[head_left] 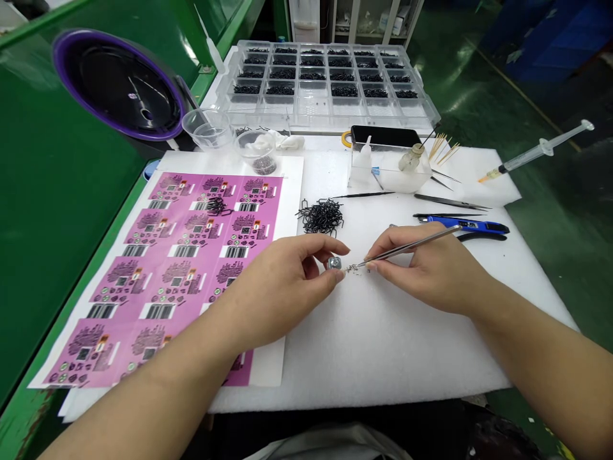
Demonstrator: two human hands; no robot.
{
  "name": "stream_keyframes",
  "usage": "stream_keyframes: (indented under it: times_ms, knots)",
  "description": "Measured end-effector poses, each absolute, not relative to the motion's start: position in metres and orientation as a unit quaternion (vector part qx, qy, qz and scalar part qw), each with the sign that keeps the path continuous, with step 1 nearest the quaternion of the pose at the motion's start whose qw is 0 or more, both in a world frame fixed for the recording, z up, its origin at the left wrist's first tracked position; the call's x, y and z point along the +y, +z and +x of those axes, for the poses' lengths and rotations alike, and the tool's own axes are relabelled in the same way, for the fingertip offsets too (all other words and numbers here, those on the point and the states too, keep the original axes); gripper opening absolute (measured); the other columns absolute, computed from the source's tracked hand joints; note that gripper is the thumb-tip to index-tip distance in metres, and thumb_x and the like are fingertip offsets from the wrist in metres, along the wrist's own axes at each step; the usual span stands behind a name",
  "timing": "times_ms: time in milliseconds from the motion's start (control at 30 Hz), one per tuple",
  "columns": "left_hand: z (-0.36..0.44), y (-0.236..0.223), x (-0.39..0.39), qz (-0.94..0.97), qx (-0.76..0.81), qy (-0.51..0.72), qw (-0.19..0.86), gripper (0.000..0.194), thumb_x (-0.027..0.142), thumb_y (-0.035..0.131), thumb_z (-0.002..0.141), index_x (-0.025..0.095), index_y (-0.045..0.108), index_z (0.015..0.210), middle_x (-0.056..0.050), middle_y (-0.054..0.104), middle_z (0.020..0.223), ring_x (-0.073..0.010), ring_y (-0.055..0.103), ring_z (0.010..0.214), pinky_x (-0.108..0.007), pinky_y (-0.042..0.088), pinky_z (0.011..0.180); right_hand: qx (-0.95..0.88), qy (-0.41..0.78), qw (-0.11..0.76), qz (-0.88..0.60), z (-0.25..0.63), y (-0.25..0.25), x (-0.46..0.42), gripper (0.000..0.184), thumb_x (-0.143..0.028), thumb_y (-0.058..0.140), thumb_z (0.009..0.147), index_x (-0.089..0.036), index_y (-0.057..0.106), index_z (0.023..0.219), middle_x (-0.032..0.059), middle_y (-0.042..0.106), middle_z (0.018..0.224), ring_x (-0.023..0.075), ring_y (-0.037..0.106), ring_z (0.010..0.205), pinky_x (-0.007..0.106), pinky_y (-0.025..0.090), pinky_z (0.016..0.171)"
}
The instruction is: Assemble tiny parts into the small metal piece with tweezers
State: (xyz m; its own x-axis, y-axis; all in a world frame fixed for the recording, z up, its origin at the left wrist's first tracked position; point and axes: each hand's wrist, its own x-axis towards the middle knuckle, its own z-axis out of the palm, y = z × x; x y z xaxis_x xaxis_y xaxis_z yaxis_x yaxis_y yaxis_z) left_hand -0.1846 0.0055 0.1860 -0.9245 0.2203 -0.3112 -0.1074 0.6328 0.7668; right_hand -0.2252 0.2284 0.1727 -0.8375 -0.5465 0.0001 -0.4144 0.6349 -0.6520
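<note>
My left hand point(282, 281) pinches a small silver metal part point(334, 263) between thumb and fingertips. My right hand point(421, 268) is shut on slim steel tweezers point(407, 250), and their tips reach toward that part. Tiny dark and silver bits point(357, 268) lie on the white foam sheet point(383, 358) just below the tips. Behind my hands sits a loose heap of black wire pieces point(320, 216). To the right of my right hand lie blue-handled pliers point(474, 226). Pink printed sheets point(191, 249) lie left of my left hand, partly under my forearm.
A clear compartment tray point(316, 80) of black pieces stands at the back. Near it are a clear acrylic holder point(387, 172) with a small bottle, a syringe point(536, 150), black tweezers point(450, 202), and plastic cups point(208, 128). A purple-rimmed round black dish point(119, 83) stands on the green bench.
</note>
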Motion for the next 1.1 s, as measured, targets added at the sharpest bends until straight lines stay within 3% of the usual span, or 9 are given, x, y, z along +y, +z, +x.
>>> stream_keyframes:
  times_ms: [100, 300, 433, 533, 700, 1100]
  knots:
    - [-0.185, 0.185, 0.006, 0.029, 0.876, 0.443, 0.189, 0.027, 0.041, 0.063, 0.085, 0.027, 0.063, 0.107, 0.003, 0.063, 0.083, -0.0128, 0.056, 0.065, -0.026, 0.045, 0.058, 0.898, -0.332, 0.098, -0.272, -0.224, 0.173, 0.228, 0.004, -0.022, 0.067, 0.081, -0.023, 0.071, 0.081, -0.0033, 0.072, 0.075, 0.0152, 0.064, 0.068, 0.029, 0.047, 0.06]
    - [-0.186, 0.194, 0.011, 0.023, 0.88, 0.42, 0.222, 0.015, 0.037, 0.064, 0.083, 0.025, 0.061, 0.09, 0.005, 0.055, 0.069, -0.012, 0.051, 0.061, -0.025, 0.04, 0.054, 0.899, -0.346, 0.091, -0.251, -0.222, 0.177, 0.23, 0.003, -0.025, 0.067, 0.082, -0.024, 0.07, 0.082, -0.0031, 0.073, 0.079, 0.0168, 0.068, 0.073, 0.029, 0.051, 0.063]
    - [-0.187, 0.198, 0.012, 0.034, 0.874, 0.424, 0.232, 0.014, 0.035, 0.062, 0.083, 0.025, 0.065, 0.093, 0.005, 0.051, 0.064, -0.0124, 0.05, 0.06, -0.025, 0.039, 0.055, 0.899, -0.354, 0.038, -0.255, -0.218, 0.181, 0.233, 0.002, -0.026, 0.068, 0.083, -0.025, 0.069, 0.085, -0.0036, 0.073, 0.08, 0.016, 0.067, 0.072, 0.028, 0.049, 0.058]
    - [-0.186, 0.199, 0.013, 0.043, 0.868, 0.436, 0.236, 0.016, 0.034, 0.06, 0.084, 0.025, 0.067, 0.095, 0.005, 0.052, 0.064, -0.0124, 0.051, 0.06, -0.025, 0.04, 0.056, 0.879, -0.4, 0.008, -0.259, -0.212, 0.183, 0.232, 0.005, -0.025, 0.069, 0.084, -0.026, 0.068, 0.089, -0.0026, 0.073, 0.087, 0.0173, 0.069, 0.08, 0.029, 0.053, 0.065]
    - [-0.185, 0.197, 0.014, 0.06, 0.864, 0.437, 0.243, 0.017, 0.032, 0.059, 0.084, 0.024, 0.068, 0.097, 0.005, 0.056, 0.066, -0.0114, 0.052, 0.06, -0.024, 0.041, 0.056, 0.84, -0.465, 0.028, -0.278, -0.202, 0.18, 0.226, 0.01, -0.021, 0.067, 0.086, -0.026, 0.065, 0.095, 0.0014, 0.073, 0.095, 0.0216, 0.07, 0.087, 0.034, 0.057, 0.072]
    - [-0.185, 0.194, 0.014, 0.068, 0.868, 0.42, 0.256, 0.021, 0.029, 0.057, 0.084, 0.026, 0.069, 0.101, 0.006, 0.058, 0.066, -0.0101, 0.051, 0.059, -0.024, 0.04, 0.054, 0.843, -0.448, 0.035, -0.296, -0.201, 0.178, 0.223, 0.01, -0.022, 0.068, 0.085, -0.027, 0.065, 0.092, 0.0, 0.073, 0.095, 0.0222, 0.071, 0.087, 0.036, 0.059, 0.075]
